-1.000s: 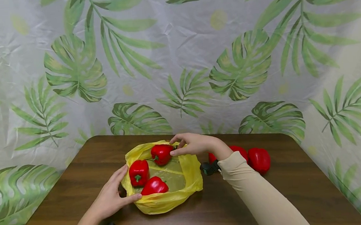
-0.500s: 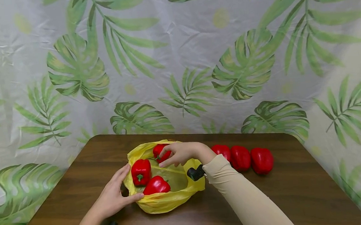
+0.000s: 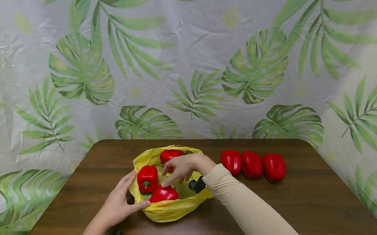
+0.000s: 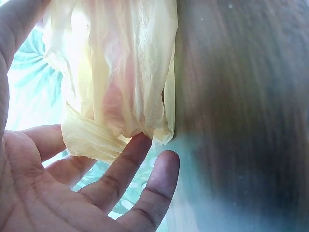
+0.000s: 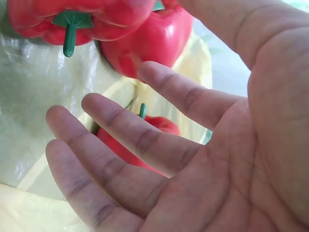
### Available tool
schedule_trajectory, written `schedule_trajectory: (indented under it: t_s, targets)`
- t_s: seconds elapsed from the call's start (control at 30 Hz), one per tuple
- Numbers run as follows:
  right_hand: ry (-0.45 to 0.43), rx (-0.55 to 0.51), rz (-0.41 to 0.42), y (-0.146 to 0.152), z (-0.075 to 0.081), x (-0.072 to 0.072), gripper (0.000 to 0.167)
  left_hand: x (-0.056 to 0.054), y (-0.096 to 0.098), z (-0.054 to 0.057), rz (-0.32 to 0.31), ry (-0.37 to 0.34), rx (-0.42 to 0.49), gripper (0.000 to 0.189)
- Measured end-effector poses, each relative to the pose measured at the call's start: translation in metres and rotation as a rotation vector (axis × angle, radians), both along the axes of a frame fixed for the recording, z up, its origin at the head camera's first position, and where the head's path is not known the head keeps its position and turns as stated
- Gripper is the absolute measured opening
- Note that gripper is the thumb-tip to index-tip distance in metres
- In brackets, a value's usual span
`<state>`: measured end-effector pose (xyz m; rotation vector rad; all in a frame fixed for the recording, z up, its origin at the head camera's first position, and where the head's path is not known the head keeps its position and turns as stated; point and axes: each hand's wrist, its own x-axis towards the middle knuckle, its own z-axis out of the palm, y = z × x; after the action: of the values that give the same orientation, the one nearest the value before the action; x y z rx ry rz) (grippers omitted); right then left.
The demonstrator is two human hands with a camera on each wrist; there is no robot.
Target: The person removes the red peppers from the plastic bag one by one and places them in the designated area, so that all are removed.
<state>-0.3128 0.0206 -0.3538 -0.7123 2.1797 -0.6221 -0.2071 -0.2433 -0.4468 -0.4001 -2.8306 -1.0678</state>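
A yellow plastic bag (image 3: 171, 214) lies with its mouth spread wide on the table, three red bell peppers inside. One pepper (image 3: 148, 178) sits at the bag's left, another (image 3: 170, 154) at the back, partly behind my right hand, and one (image 3: 164, 194) at the front. My left hand (image 3: 115, 204) rests against the bag's left side, thumb along the front rim and fingers (image 4: 137, 150) touching the outside. Over the bag's inside reaches my right hand (image 3: 182, 168), thumb tip right at the front pepper. Its fingers (image 5: 116, 116) are spread, holding nothing.
Three more red bell peppers, left (image 3: 230, 162), middle (image 3: 251, 165) and right (image 3: 274, 167), stand in a row right of the bag. The brown wooden table (image 3: 315, 203) ends before a leaf-patterned cloth (image 3: 196, 50) hanging behind it.
My right hand has moved from the back pepper toward the front left, its thumb now at the front pepper. The left hand stays at the bag; the peppers keep their places.
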Motion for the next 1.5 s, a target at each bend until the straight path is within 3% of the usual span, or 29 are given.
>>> schedule_trajectory:
  t_s: [0.4,0.77,1.13,1.5]
  targets:
    - [-0.035,0.022,-0.016,-0.011,-0.001,0.006,0.054,-0.001,0.0,0.0,-0.01,0.011,0.004,0.114]
    - [-0.049,0.052,-0.029,-0.018,-0.004,0.009,0.037,0.001,0.001,0.0,0.0,0.01,-0.017,0.113]
    - [-0.001,0.046,-0.01,-0.021,-0.006,0.01,0.031,0.001,0.001,0.0,0.0,0.004,-0.009,0.113]
    - [0.111,0.062,0.012,-0.021,-0.006,0.006,0.029,-0.001,0.0,-0.001,-0.005,0.0,-0.002,0.112]
